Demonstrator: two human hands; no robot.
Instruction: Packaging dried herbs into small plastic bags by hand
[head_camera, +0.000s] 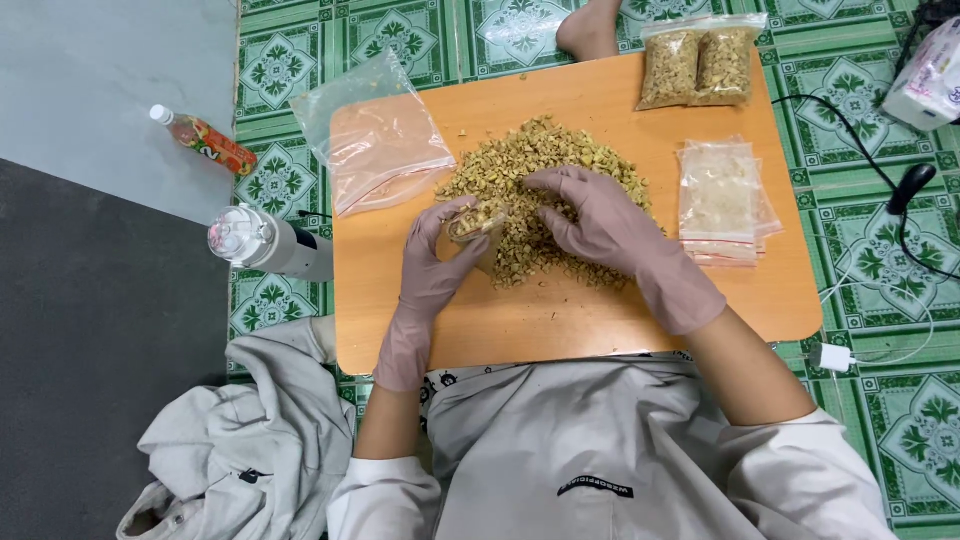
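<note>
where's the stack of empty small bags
In the head view, the stack of empty bags lies on the board's right side, right of the pile, below two filled bags.

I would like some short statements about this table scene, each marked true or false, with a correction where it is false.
1. Both hands wear gloves. True: the left hand and the right hand are gloved.
2. The left hand holds a small clear bag at the pile of chopped pieces. True.
3. The filled bags lie at the table's near edge. False: they lie at the far right corner.
4. The drink bottle stands on the table. False: it lies on the floor, to the left.
5. The stack of empty bags lies right of the pile. True.
</note>
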